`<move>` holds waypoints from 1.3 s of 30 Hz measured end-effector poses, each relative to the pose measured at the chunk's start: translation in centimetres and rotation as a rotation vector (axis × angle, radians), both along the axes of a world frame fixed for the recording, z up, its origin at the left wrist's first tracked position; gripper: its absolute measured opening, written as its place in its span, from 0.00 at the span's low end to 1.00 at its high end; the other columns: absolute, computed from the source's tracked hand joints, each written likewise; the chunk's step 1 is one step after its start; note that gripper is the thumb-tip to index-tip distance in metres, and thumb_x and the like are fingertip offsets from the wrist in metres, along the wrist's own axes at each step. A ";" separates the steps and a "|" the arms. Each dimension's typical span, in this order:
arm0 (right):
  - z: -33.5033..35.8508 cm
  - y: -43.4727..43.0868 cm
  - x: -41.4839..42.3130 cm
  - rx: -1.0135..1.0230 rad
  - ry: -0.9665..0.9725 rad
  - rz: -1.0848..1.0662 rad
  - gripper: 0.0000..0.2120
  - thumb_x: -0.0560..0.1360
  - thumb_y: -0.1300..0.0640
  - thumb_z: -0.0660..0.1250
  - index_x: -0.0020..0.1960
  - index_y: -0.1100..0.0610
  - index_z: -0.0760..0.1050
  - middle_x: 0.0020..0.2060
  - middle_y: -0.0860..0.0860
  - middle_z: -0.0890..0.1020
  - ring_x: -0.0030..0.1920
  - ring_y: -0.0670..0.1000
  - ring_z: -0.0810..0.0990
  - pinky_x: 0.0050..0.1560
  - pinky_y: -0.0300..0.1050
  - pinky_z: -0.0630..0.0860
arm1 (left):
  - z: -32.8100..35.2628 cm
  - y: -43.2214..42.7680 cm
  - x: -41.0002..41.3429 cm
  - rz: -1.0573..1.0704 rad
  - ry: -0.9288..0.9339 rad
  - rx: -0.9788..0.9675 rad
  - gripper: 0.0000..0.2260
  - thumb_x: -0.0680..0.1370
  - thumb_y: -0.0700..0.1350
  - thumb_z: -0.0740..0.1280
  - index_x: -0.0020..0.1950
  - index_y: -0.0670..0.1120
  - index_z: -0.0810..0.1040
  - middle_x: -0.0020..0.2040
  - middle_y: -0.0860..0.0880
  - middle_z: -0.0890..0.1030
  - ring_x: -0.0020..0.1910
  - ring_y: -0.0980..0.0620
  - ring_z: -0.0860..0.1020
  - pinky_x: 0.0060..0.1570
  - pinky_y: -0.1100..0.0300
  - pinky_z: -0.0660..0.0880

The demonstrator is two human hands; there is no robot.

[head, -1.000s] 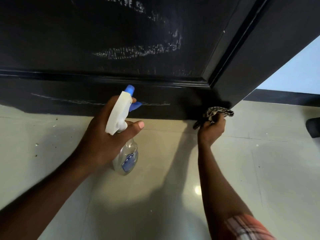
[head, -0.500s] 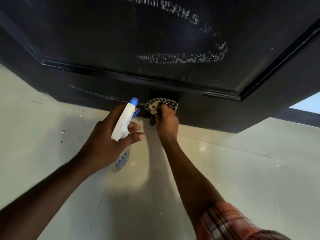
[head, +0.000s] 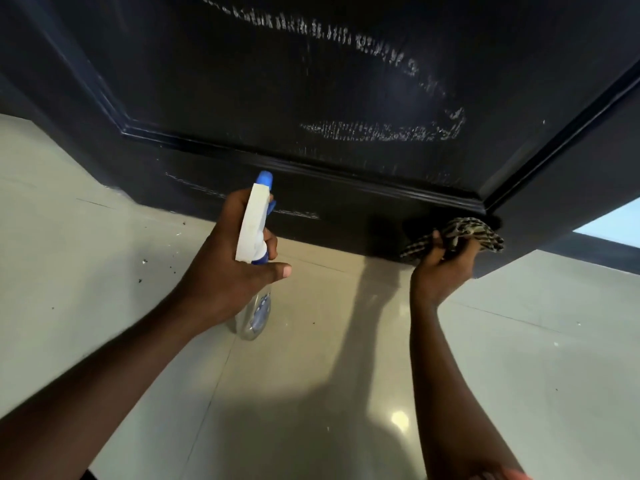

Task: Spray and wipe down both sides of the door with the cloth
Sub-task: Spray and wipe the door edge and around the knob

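Pale glossy floor tiles [head: 519,341] spread beneath both my hands, with the dark panelled door [head: 311,81] rising just beyond them and white streaks [head: 381,131] crossing its panel above and between them. My left hand [head: 235,271] is wrapped around the neck of the spray bottle [head: 252,230], whose long axis runs from the clear base below my palm up to the blue nozzle above my fingers, facing the door's bottom rail. Off to its right, my right hand [head: 443,268] clutches the bunched checked cloth [head: 464,233] against the door's lower corner, the cloth stretched sideways along the rail.
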State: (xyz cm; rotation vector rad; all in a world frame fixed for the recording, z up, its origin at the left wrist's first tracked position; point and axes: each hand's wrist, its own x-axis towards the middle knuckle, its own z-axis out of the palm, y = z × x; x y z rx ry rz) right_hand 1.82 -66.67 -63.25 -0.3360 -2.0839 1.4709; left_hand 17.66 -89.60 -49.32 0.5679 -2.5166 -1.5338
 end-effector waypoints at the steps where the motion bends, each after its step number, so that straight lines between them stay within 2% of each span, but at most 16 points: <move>1: 0.1 -1.2 0.2 0.014 0.021 0.036 0.10 0.75 0.65 0.67 0.54 0.67 0.74 0.47 0.59 0.79 0.47 0.49 0.75 0.53 0.47 0.75 | -0.1 0.0 0.0 0.005 -0.009 -0.011 0.32 0.69 0.39 0.75 0.64 0.54 0.59 0.40 0.55 0.72 0.43 0.58 0.76 0.38 0.79 0.70; 4: 1.2 -6.2 1.3 0.105 0.025 0.226 0.13 0.74 0.70 0.65 0.58 0.67 0.75 0.52 0.59 0.79 0.52 0.45 0.72 0.57 0.30 0.68 | -0.3 -0.2 -0.3 0.020 -0.030 -0.049 0.31 0.71 0.38 0.74 0.64 0.55 0.59 0.42 0.56 0.71 0.44 0.67 0.75 0.36 0.81 0.68; 6: 2.2 -10.0 1.8 0.233 0.031 0.423 0.13 0.74 0.68 0.67 0.59 0.65 0.75 0.54 0.59 0.79 0.54 0.51 0.76 0.58 0.38 0.70 | -0.6 -0.5 -0.4 0.033 -0.060 -0.047 0.29 0.71 0.38 0.74 0.65 0.52 0.63 0.44 0.52 0.72 0.47 0.58 0.75 0.44 0.76 0.70; 7: 2.6 -11.7 2.0 0.297 0.031 0.512 0.13 0.75 0.67 0.67 0.59 0.64 0.75 0.54 0.59 0.79 0.55 0.54 0.77 0.57 0.43 0.73 | -0.8 -0.6 -0.5 0.037 -0.087 -0.037 0.29 0.71 0.39 0.74 0.67 0.48 0.65 0.47 0.50 0.73 0.50 0.53 0.75 0.50 0.68 0.73; 9: 2.9 -14.0 2.1 0.379 0.030 0.604 0.12 0.75 0.65 0.69 0.58 0.63 0.75 0.54 0.59 0.79 0.53 0.56 0.79 0.51 0.43 0.75 | -1.5 -1.1 -0.5 0.040 -0.141 -0.019 0.29 0.70 0.42 0.75 0.68 0.42 0.68 0.52 0.45 0.74 0.55 0.45 0.75 0.59 0.53 0.75; 10: 3.0 -14.5 2.1 0.397 0.032 0.610 0.12 0.74 0.65 0.69 0.57 0.63 0.75 0.54 0.59 0.78 0.52 0.57 0.79 0.48 0.43 0.75 | -1.8 -1.2 -0.5 0.035 -0.158 -0.016 0.30 0.70 0.43 0.75 0.68 0.41 0.68 0.53 0.44 0.75 0.56 0.43 0.75 0.60 0.51 0.75; 12: 2.8 -14.4 2.2 0.419 0.043 0.595 0.12 0.75 0.64 0.69 0.58 0.62 0.75 0.54 0.59 0.78 0.51 0.56 0.80 0.47 0.44 0.76 | -2.2 -1.5 -0.6 0.029 -0.171 -0.016 0.28 0.69 0.43 0.76 0.67 0.42 0.70 0.51 0.44 0.76 0.54 0.45 0.76 0.57 0.58 0.75; 15: 2.0 -12.1 2.2 0.419 -0.010 0.552 0.13 0.76 0.63 0.68 0.60 0.60 0.74 0.56 0.57 0.79 0.53 0.54 0.79 0.50 0.42 0.75 | -2.1 -1.8 -0.7 0.003 -0.166 -0.002 0.25 0.71 0.39 0.75 0.64 0.50 0.68 0.47 0.52 0.79 0.50 0.52 0.78 0.46 0.76 0.69; 18: -0.2 -7.0 1.8 0.351 -0.120 0.335 0.13 0.75 0.64 0.68 0.59 0.61 0.75 0.54 0.59 0.80 0.52 0.58 0.79 0.49 0.38 0.67 | -2.1 -2.2 -0.6 -0.026 -0.142 0.039 0.29 0.72 0.39 0.73 0.69 0.50 0.65 0.51 0.58 0.80 0.52 0.55 0.79 0.53 0.69 0.70; 21: -1.9 -1.5 1.3 0.293 -0.173 0.138 0.08 0.74 0.64 0.65 0.53 0.63 0.73 0.48 0.61 0.81 0.47 0.61 0.79 0.43 0.39 0.64 | -1.6 -3.0 -0.5 -0.026 -0.119 0.029 0.29 0.73 0.38 0.72 0.69 0.50 0.63 0.52 0.60 0.76 0.51 0.58 0.77 0.57 0.63 0.69; 24: -1.8 -0.1 1.1 0.243 -0.201 0.104 0.08 0.76 0.62 0.65 0.53 0.64 0.71 0.47 0.60 0.82 0.45 0.60 0.79 0.41 0.38 0.64 | -1.1 -4.4 -0.6 -0.037 -0.106 0.001 0.31 0.72 0.38 0.73 0.70 0.53 0.63 0.54 0.57 0.79 0.52 0.61 0.79 0.51 0.74 0.72; 27: -1.5 -3.4 1.8 0.240 -0.194 0.246 0.07 0.75 0.63 0.67 0.52 0.64 0.73 0.45 0.59 0.82 0.44 0.57 0.80 0.43 0.40 0.70 | -0.3 -5.4 -0.7 -0.011 -0.103 -0.066 0.32 0.71 0.39 0.74 0.70 0.52 0.63 0.56 0.57 0.78 0.51 0.57 0.79 0.44 0.81 0.69; 30: -2.2 -10.7 2.1 0.399 -0.158 0.596 0.06 0.76 0.60 0.67 0.51 0.61 0.76 0.43 0.58 0.83 0.42 0.58 0.82 0.42 0.50 0.77 | 0.4 -6.4 -0.2 0.035 -0.086 -0.156 0.29 0.71 0.40 0.75 0.66 0.53 0.63 0.52 0.61 0.74 0.47 0.65 0.77 0.38 0.83 0.67; 32: -2.5 -16.1 2.1 0.552 -0.127 0.767 0.09 0.78 0.57 0.65 0.56 0.60 0.76 0.47 0.59 0.83 0.45 0.61 0.82 0.46 0.53 0.79 | 0.4 -7.4 0.2 0.076 -0.108 -0.202 0.30 0.70 0.43 0.76 0.67 0.52 0.65 0.53 0.57 0.76 0.48 0.60 0.78 0.44 0.78 0.68; 35: -2.3 -21.5 2.7 0.731 -0.214 0.864 0.13 0.80 0.56 0.61 0.63 0.59 0.72 0.53 0.60 0.81 0.52 0.61 0.80 0.51 0.52 0.77 | 0.0 -9.0 0.9 0.135 -0.176 -0.250 0.34 0.68 0.49 0.76 0.71 0.49 0.66 0.59 0.48 0.78 0.54 0.47 0.77 0.54 0.59 0.73; 39: -2.7 -21.6 3.5 0.714 -0.210 0.809 0.12 0.80 0.58 0.62 0.62 0.59 0.72 0.51 0.60 0.82 0.51 0.63 0.81 0.49 0.55 0.77 | 0.1 -10.0 2.0 0.137 -0.270 -0.270 0.39 0.65 0.57 0.73 0.72 0.49 0.64 0.61 0.47 0.79 0.56 0.44 0.78 0.61 0.49 0.74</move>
